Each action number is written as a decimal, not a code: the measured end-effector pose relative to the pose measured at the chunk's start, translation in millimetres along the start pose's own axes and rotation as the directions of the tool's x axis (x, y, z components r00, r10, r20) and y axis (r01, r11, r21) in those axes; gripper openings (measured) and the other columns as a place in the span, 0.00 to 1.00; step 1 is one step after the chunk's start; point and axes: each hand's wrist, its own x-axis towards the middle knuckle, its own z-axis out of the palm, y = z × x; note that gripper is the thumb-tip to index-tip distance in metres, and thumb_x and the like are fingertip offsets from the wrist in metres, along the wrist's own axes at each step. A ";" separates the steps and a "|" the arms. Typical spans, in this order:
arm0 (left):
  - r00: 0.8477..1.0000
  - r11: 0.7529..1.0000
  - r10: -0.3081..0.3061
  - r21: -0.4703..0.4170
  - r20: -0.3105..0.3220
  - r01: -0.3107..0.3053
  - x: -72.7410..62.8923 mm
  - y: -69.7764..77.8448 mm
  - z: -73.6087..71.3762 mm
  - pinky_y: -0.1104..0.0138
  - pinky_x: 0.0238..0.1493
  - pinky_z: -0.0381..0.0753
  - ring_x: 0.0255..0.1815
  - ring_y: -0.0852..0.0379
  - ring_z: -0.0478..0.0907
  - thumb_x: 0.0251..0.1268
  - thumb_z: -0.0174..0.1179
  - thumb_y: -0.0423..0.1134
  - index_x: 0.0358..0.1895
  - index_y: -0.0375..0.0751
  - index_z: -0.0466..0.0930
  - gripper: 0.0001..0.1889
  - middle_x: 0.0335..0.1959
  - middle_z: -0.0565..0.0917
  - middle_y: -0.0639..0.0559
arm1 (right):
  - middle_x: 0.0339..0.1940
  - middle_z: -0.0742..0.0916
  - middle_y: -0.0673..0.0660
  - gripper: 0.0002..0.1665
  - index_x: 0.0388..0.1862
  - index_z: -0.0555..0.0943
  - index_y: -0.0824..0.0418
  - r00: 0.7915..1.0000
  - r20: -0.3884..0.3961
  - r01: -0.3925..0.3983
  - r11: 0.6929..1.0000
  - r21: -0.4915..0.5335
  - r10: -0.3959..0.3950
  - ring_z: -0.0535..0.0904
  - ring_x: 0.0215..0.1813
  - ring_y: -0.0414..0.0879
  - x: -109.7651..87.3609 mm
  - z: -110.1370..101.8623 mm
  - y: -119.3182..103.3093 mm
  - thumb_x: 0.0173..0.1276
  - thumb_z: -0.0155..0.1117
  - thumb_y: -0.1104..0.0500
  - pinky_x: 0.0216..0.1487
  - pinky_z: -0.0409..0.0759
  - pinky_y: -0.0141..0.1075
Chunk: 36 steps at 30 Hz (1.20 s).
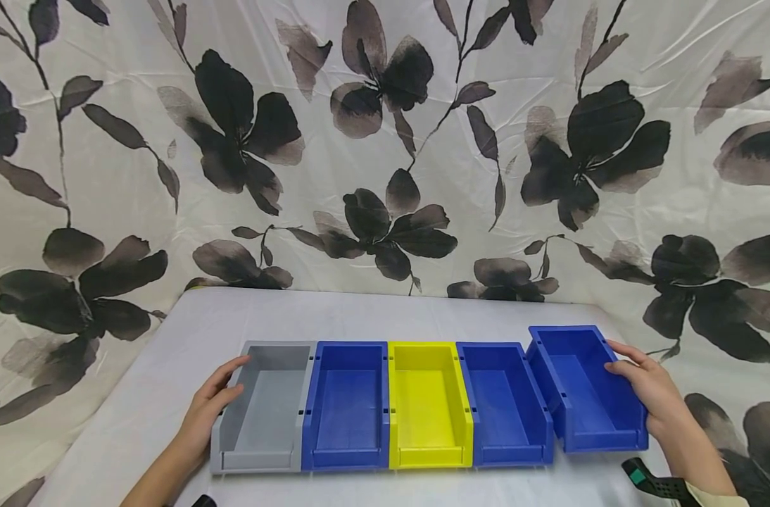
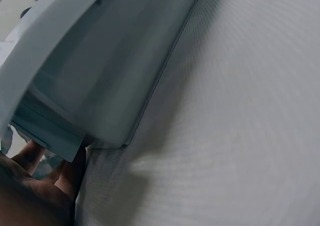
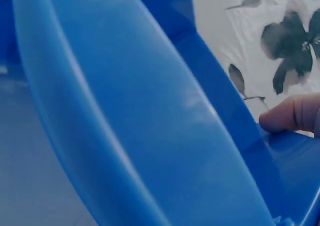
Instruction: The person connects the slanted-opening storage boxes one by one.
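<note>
Five open-front storage bins stand across the table in the head view. At the left end is a grey bin, and my left hand grips its left side wall, thumb and finger over the rim. My right hand holds the rightmost blue bin by its right wall, with the thumb inside. That bin sits askew, set a little farther back than the row, its left wall close against the neighbouring blue bin. Whether its base touches the table cannot be made out.
Between the end bins stand another blue bin and a yellow bin, side by side. A white cloth covers the table. Behind it hangs a floral curtain. A dark band is on my right wrist.
</note>
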 end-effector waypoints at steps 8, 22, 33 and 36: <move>1.000 1.000 0.007 -0.009 -0.010 -0.007 -0.2 0.9 2.1 0.36 0.67 0.41 0.76 0.36 0.37 0.75 0.50 0.40 0.73 0.42 0.60 0.26 0.77 0.48 0.40 | 0.62 0.69 0.72 0.38 0.76 0.58 0.62 0.984 -0.099 0.121 0.959 -0.257 -0.150 0.65 0.62 0.68 -2.5 5.4 5.2 0.75 0.52 0.44 0.57 0.67 0.61; 1.000 1.000 0.011 0.023 -0.008 -0.011 -1.9 1.1 0.4 0.38 0.67 0.48 0.76 0.36 0.43 0.76 0.49 0.40 0.73 0.43 0.60 0.25 0.77 0.50 0.40 | 0.67 0.64 0.80 0.43 0.71 0.62 0.70 0.798 0.107 0.414 0.410 -0.813 -0.594 0.56 0.65 0.81 -9.5 33.9 -12.9 0.72 0.55 0.40 0.52 0.54 0.77; 1.000 1.000 0.019 0.023 -0.013 -0.018 -1.4 0.9 0.0 0.35 0.65 0.46 0.75 0.35 0.42 0.76 0.49 0.39 0.73 0.42 0.60 0.25 0.77 0.50 0.39 | 0.74 0.56 0.75 0.45 0.78 0.56 0.58 0.832 0.226 0.443 0.363 -0.820 -0.506 0.39 0.72 0.77 -12.6 56.6 -23.7 0.71 0.51 0.35 0.59 0.36 0.76; 1.000 1.000 0.014 0.021 -0.011 -0.013 -1.2 0.9 0.8 0.35 0.66 0.46 0.76 0.35 0.42 0.76 0.48 0.38 0.73 0.42 0.60 0.25 0.77 0.50 0.40 | 0.75 0.56 0.74 0.42 0.78 0.56 0.56 0.832 0.245 0.454 0.358 -0.816 -0.497 0.39 0.72 0.78 -13.9 61.6 -23.2 0.73 0.49 0.36 0.58 0.36 0.77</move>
